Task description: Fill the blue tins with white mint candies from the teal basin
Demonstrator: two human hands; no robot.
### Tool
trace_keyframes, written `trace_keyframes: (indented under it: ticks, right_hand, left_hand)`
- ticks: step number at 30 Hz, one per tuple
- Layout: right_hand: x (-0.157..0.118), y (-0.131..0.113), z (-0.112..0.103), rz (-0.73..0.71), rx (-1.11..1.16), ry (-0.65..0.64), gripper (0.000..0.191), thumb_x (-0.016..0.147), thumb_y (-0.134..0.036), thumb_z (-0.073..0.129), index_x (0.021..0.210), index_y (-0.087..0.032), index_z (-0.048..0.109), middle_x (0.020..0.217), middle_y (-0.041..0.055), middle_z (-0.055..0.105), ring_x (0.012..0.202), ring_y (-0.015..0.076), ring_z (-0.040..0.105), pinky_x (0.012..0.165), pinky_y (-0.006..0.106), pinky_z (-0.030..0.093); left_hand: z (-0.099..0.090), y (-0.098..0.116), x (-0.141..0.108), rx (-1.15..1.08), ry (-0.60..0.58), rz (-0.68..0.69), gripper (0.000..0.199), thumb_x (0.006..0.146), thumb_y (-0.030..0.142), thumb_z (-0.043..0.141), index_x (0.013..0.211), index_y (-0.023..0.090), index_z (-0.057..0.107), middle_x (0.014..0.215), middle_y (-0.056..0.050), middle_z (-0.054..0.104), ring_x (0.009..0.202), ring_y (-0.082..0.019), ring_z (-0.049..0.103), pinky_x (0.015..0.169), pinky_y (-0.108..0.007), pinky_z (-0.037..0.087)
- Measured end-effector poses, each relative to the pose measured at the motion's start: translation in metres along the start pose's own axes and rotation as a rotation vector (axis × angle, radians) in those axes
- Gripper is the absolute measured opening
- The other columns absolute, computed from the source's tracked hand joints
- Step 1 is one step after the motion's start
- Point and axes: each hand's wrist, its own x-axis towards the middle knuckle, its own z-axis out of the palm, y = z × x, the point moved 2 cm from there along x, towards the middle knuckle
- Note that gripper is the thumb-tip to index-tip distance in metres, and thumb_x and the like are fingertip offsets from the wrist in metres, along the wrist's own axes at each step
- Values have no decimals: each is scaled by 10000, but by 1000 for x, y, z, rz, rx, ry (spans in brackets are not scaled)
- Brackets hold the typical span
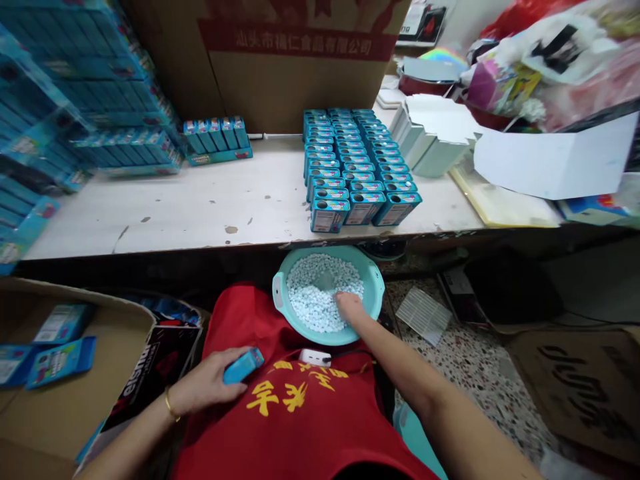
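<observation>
the left hand (223, 377) is half-curled; the right hand (349, 307) reaches farther forward.

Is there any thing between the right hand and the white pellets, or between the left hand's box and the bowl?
Nothing visible blocks either. The right hand touches the pellets. Between the box and the bowl there is only red cloth; the white device lies beside that way.

Boxes (361, 208), 3 rows, on table (200, 213); pellets (317, 308) in basin (374, 293).
</observation>
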Motion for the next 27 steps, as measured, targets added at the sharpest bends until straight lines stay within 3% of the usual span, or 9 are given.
trace_keyframes:
  ticks: [2,5,10,14,20,23,27]
  right_hand:
    - [1,-2,4,-23,85,-34,317,771,-65,365,933,-116,632,968,142,632,917,227,564,778,319,418]
    - [3,-5,7,-47,237,-80,310,715,-67,434,910,-153,659,966,79,657,904,188,572,765,254,415]
    - [-5,-2,-9,-104,456,-83,356,690,-57,399,899,-141,674,876,19,674,822,129,576,730,196,411]
    - [-23,17,-44,-125,560,-53,342,684,-113,400,884,-120,677,739,2,654,686,118,553,621,195,411]
    - [-48,41,-113,-115,875,-11,317,647,-213,459,842,-101,683,611,-14,596,544,87,458,504,184,350]
    - [-52,36,-138,-152,859,-71,298,634,-215,470,807,-99,684,557,-28,560,507,72,424,477,177,325]
    - [-48,23,-158,-160,674,-142,289,648,-192,464,807,-108,690,488,-40,525,458,66,419,458,176,318]
  left_hand:
    - [-7,6,2,-70,10,-6,454,709,410,569,1117,213,551,1053,-30,632,935,-230,584,842,-301,451]
    - [-18,12,8,-272,130,-32,451,749,414,526,1140,187,510,1082,-42,621,963,-215,581,858,-312,452]
    - [-27,24,40,-357,348,150,534,718,370,585,1186,154,445,1181,-91,558,1075,-233,519,955,-369,386]
    - [-25,35,77,-229,457,283,503,712,366,579,1149,137,477,1145,-97,566,1052,-238,521,958,-383,377]
    - [-15,48,131,-71,557,362,456,737,318,528,1148,129,471,1102,-87,571,1007,-207,529,928,-340,393]
    - [-9,55,153,28,560,400,433,735,275,515,1144,134,484,1124,-86,558,1039,-203,508,946,-328,371]
    - [-1,63,171,119,531,434,431,731,234,506,1156,165,475,1121,-67,555,1046,-198,500,946,-329,367]
